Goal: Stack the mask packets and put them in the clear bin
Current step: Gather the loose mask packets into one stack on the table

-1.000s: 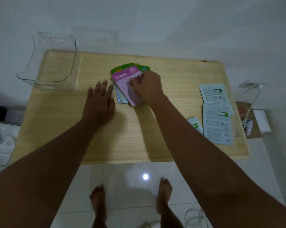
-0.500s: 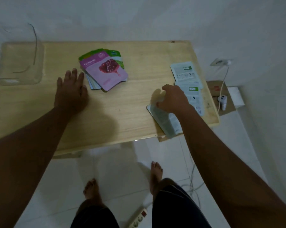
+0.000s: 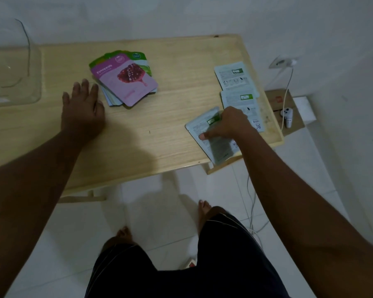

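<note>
A fanned stack of mask packets (image 3: pixel 125 82), pink pomegranate one on top, lies on the wooden table (image 3: pixel 164 130). My left hand (image 3: pixel 82 110) rests flat on the table just left of the stack, fingers spread, holding nothing. My right hand (image 3: pixel 228 123) pinches a pale green-and-white mask packet (image 3: pixel 215 145) near the table's front right edge, thumb on its face; the packet hangs partly over the edge. Two more white packets (image 3: pixel 234 76) (image 3: pixel 242 100) lie face down beyond that hand. The clear bin (image 3: pixel 11 74) stands at the table's far left, cut off by the frame.
A wall runs behind the table. To the right, off the table, a cardboard box (image 3: pixel 286 108) holds a small white device, with a cable up to a wall socket (image 3: pixel 283 62). My legs and bare feet stand on white floor tiles below the table's front edge.
My right hand left the stack, moved to the table's front right and took hold of a pale packet there. The view swung right, pushing the bin to the left edge. My left hand stayed put.
</note>
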`<state>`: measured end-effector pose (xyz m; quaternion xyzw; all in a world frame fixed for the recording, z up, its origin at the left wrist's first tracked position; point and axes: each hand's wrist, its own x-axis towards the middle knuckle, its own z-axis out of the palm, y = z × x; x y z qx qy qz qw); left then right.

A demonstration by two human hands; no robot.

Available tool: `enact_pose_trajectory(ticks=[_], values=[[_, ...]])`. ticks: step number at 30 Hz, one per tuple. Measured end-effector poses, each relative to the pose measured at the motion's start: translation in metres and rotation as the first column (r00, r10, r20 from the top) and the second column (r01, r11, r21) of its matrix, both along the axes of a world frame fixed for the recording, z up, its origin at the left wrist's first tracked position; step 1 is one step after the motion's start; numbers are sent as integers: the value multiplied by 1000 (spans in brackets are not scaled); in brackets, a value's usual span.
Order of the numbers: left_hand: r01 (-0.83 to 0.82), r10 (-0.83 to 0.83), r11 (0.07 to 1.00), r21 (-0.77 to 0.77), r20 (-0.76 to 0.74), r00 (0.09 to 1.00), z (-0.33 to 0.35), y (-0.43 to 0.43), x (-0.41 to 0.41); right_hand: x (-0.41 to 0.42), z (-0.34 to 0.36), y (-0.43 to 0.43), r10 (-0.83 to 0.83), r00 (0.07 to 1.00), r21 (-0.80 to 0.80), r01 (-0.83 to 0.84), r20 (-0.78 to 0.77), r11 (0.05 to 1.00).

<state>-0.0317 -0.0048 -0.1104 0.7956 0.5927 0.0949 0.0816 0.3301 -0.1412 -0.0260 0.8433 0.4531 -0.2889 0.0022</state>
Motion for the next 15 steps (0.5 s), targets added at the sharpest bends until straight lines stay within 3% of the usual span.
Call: enact_pose_trajectory(ticks=[7,11,15], values=[[22,-22,1000,22,-14,1000,-3,2,-2,9,1,8,-4,996,107,14,-89,994],[21,-21,1000,7,-44,999,0,2,0,11,11,25,-45,978,246,95,-202,964],[7,-7,1000,-13,-22,1000,2,0,2,-3,30,56,16,950,388,111,-311,915]])
